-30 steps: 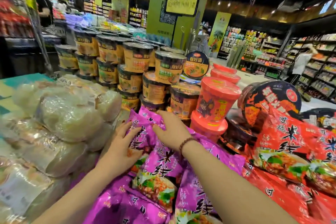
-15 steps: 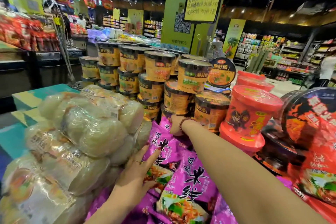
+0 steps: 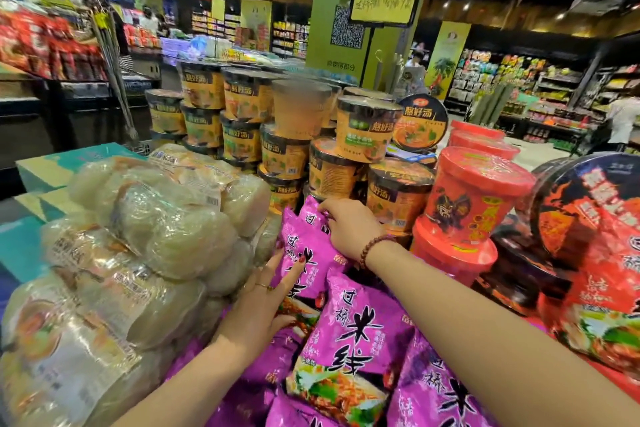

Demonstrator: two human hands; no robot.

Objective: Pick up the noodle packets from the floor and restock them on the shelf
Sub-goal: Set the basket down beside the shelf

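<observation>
Glossy purple noodle packets (image 3: 349,340), crinkled foil pillows printed with black brush characters and a picture of noodles and greens, lie in an overlapping heap low in the middle of the view. The rearmost purple packet (image 3: 303,236) stands nearly upright, leaning against the stacked tubs behind it. The right hand (image 3: 349,229), a beaded bracelet (image 3: 375,246) on its wrist, lies over this packet's face with its fingers (image 3: 323,207) bent over the top edge, gripping it; the thumb is hidden. The left hand (image 3: 263,302), a ring (image 3: 265,286) on one finger, is flat and spread, its straight fingers pressing the same packet's left side and holding nothing. To the left, clear bags (image 3: 166,229) of pale, matted vermicelli bundles are piled high, their film wrinkled and shiny. Behind the packets, round paper tubs (image 3: 363,130) in orange with black bands stand several tiers tall, sealed with lids. To the right are tapered red tubs (image 3: 474,191) under shrink-wrap, a wide black bowl (image 3: 588,208) with flame print, and glossy red packets (image 3: 606,315).
</observation>
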